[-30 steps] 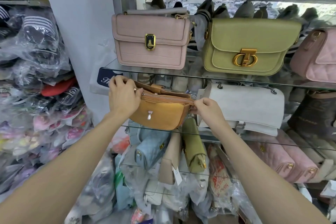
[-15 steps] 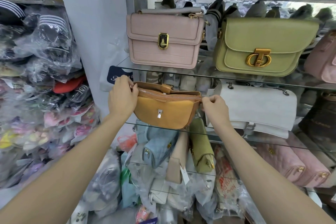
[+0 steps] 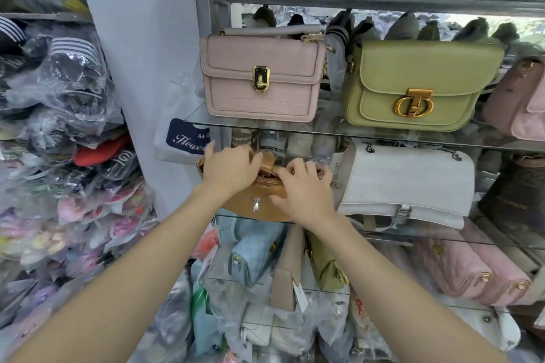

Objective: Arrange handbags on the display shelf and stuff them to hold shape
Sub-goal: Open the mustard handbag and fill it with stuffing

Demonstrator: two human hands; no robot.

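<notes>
On the middle glass shelf (image 3: pixel 383 234), at twelve o'clock, my tan handbag (image 3: pixel 250 200) lies lengthwise left to right; left hand (image 3: pixel 228 169) and right hand (image 3: pixel 303 188), equally near, grip its strap on top.

The handbag (image 3: pixel 256 200) under the hands was tan with a silver clasp. At its 12 o'clock stood a pale pink bag (image 3: pixel 261 79) with a black-and-gold lock; at 2 o'clock an olive-green bag (image 3: pixel 418 82) with a gold buckle; at 3 o'clock a white bag (image 3: pixel 410 183); at 6 o'clock a quilted light-blue bag (image 3: pixel 253 256).
</notes>
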